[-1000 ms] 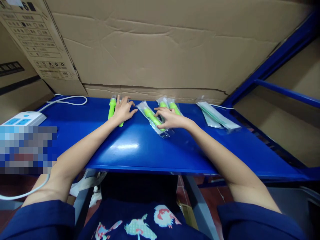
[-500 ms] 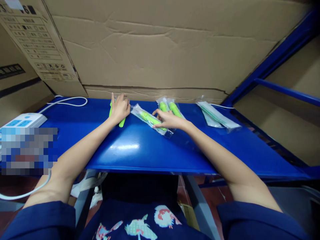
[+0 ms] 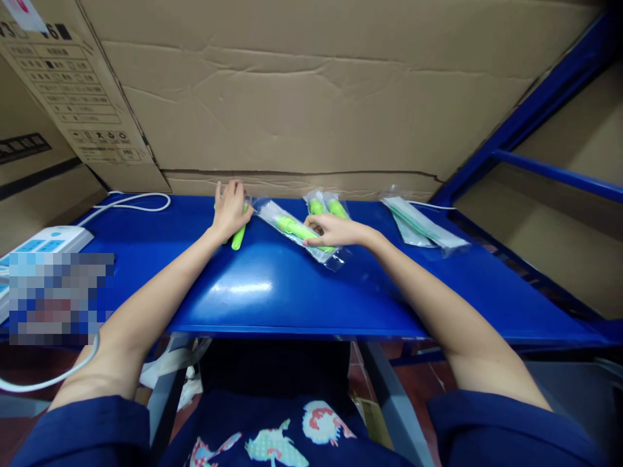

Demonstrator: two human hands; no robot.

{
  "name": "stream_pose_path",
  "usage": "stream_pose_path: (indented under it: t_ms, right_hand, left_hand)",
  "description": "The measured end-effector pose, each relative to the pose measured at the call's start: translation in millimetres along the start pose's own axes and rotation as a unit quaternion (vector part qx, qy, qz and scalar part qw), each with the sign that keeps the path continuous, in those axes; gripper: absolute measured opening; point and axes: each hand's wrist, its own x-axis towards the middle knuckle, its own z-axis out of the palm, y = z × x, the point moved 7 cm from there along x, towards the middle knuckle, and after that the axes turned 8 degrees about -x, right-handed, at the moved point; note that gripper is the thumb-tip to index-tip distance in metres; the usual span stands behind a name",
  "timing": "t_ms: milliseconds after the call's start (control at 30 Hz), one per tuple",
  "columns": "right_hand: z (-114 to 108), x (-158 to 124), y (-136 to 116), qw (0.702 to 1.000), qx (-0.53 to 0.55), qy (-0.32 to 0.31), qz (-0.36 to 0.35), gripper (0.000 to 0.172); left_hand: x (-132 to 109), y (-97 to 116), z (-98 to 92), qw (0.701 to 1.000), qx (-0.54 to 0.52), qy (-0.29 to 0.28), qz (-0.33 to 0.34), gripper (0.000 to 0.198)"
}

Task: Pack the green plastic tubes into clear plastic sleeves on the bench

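Observation:
My left hand (image 3: 231,211) lies over a pair of bright green plastic sticks (image 3: 238,238), its fingers bent over their far ends and the thumb along the right side. Clear film shows by the fingertips. My right hand (image 3: 335,230) pinches the near end of a clear plastic bag (image 3: 272,211) that holds a bright green tool with a collar near one end (image 3: 296,228). That bag lies slanted on the blue table (image 3: 292,305). Behind my right hand rest two more bagged green tools (image 3: 335,206), partly hidden by it.
Flat clear packets with pale green strips (image 3: 423,224) lie at the right. A white power strip (image 3: 58,243) with a white cable (image 3: 141,206) is at the left. Cardboard (image 3: 316,110) walls the back, and a blue metal frame (image 3: 530,110) rises at the right.
My right hand has shifted slightly right, its fingers closing more at the bag's near end. My left hand stays over the green sticks and now covers more of the left one.

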Motion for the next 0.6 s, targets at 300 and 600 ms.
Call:
stream_pose_path:
  t_ms: [300, 600]
  right_hand:
    - [-11, -2, 13, 0.999, -0.003, 0.024, 0.024, 0.044]
    - [-16, -2, 20, 0.999, -0.025, 0.040, -0.002, 0.046]
  left_hand:
    - [0, 21, -3.9, 0.995, 0.005, -0.018, 0.099, 0.029]
    - [-2, 19, 2.2, 0.991, 0.075, -0.061, 0.097, 0.029]
